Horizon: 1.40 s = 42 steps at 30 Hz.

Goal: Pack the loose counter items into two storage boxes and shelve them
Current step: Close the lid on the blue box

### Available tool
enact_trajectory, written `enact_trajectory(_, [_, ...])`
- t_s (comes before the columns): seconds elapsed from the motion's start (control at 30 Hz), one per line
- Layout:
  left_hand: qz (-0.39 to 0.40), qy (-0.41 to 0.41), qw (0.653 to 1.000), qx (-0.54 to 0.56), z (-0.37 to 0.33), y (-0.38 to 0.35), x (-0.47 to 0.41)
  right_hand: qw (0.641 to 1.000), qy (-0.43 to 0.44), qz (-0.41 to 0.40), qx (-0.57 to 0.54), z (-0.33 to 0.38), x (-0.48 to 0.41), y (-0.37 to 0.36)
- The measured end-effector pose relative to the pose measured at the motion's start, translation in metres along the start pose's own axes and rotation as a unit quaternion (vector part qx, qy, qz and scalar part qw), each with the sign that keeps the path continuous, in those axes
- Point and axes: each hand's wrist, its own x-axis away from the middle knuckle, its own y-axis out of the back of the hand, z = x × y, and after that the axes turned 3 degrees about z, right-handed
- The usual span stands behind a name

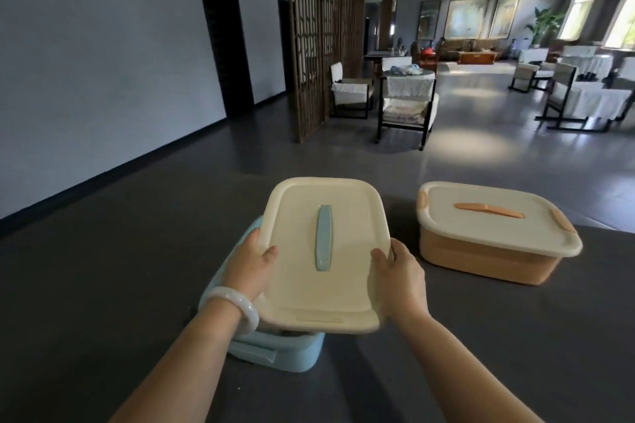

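Observation:
A cream lid [309, 251] with a light blue handle is held above the light blue storage box [275, 352] on the dark counter [103, 302]. My left hand [249, 268] grips the lid's left edge, thumb on top. My right hand [400, 276] grips its right edge the same way. The lid tilts, its near edge lowest, and hides most of the blue box and whatever is inside. To the right stands an orange storage box [481, 257] with a cream lid and orange handle, closed with its orange clips at the sides.
The counter's far edge runs just behind the two boxes. Beyond it lies an open grey floor, a wooden lattice screen [319, 34], and chairs with white covers [405, 103] further back. A white bangle sits on my left wrist.

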Motion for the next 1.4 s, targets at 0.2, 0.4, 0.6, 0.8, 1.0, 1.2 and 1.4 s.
enact_trajectory(0.2, [0.062, 0.044, 0.997, 0.013, 0.045, 0.059, -0.03, 0.997, -0.075, -0.008, 0.02, 0.019, 0.018, -0.08])
enact_trajectory(0.4, [0.104, 0.042, 0.992, 0.053, 0.089, 0.07, -0.053, 0.992, -0.102, -0.049, 0.05, 0.022, 0.025, -0.116])
enact_trajectory(0.6, [0.13, 0.033, 0.989, 0.068, 0.105, 0.062, -0.055, 0.989, -0.12, -0.072, 0.038, 0.005, 0.031, -0.122])
enact_trajectory(0.8, [0.133, 0.012, 0.985, 0.109, 0.116, 0.06, -0.066, 0.987, -0.14, -0.083, -0.015, -0.002, 0.035, -0.132])
enact_trajectory(1.0, [0.159, 0.071, 0.96, 0.219, 0.115, 0.057, -0.068, 0.986, -0.145, -0.076, -0.033, -0.002, 0.036, -0.13])
enact_trajectory(1.2, [0.14, 0.083, 0.953, 0.257, 0.116, 0.054, -0.061, 0.99, -0.105, -0.077, -0.052, 0.001, 0.041, -0.127])
enact_trajectory(1.4, [0.144, 0.082, 0.95, 0.263, 0.115, 0.057, -0.055, 0.99, -0.103, -0.082, -0.056, 0.002, 0.041, -0.128])
